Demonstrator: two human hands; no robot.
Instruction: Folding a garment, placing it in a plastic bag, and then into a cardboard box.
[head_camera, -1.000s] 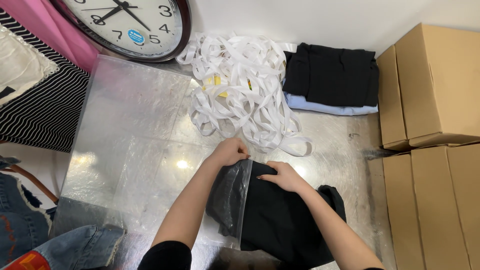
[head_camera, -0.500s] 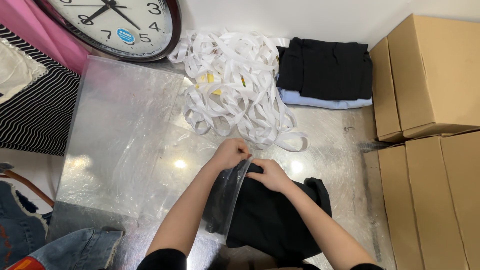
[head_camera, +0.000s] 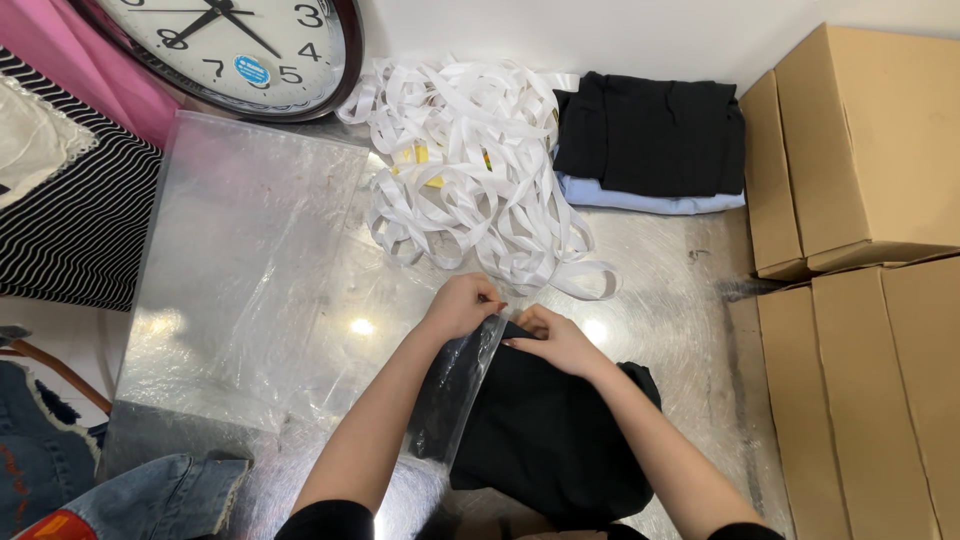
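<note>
Centrally, metal table (head_camera: 690, 290), cardboard boxes (head_camera: 870, 150) at its right edge, stack of clear plastic bags (head_camera: 250, 250) at left, white strip tangle (head_camera: 470, 170) at rear, black garment (head_camera: 550, 440) at front edge, half inside clear bag (head_camera: 460, 385), left hand (head_camera: 462, 305) pinching bag's rim, right hand (head_camera: 555, 340) pressed on garment.

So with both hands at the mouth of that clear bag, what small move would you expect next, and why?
Probably sliding the clear plastic bag further over the black garment. The left hand pinches the bag's edge and the right hand presses the garment's top, but the plastic covers only its left strip, and most of the cloth lies bare on the metal table.
</note>
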